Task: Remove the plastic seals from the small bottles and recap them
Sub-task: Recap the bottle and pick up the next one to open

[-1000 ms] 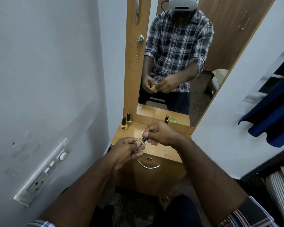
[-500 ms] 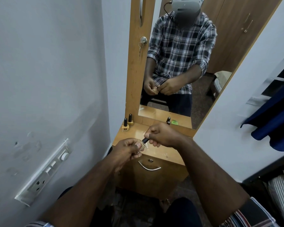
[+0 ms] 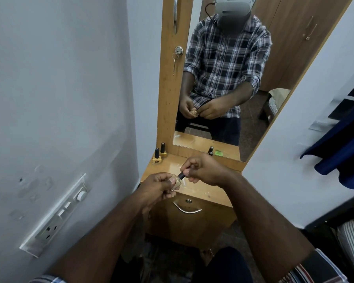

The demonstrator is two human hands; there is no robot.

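A person sat facing a small wooden dressing table (image 3: 202,193) with a mirror (image 3: 229,78), both hands raised together above its top. The left hand (image 3: 159,185) was closed around the pale beige glass body of a small nail polish bottle (image 3: 177,180), holding it tilted so that its neck pointed toward the right hand. The right hand (image 3: 202,170) had its thumb and fingertips (image 3: 187,171) pinched on the bottle's black cap (image 3: 181,175), which sat just beyond the left hand's grasp.

The step in hand appeared to be work at the cap. Whether it was being unscrewed, screwed back on, or stripped of its plastic seal could not be told, since any seal was too small to make out. The next move probably called for the left hand to keep the bottle steady while the right turned or peeled at the neck.

Beyond the grip, well apart at the table's far left corner, stood two other capped bottles (image 3: 159,156). Another bottle (image 3: 211,153) stood past the right hand, against the mirror, beside a small green object (image 3: 219,153).
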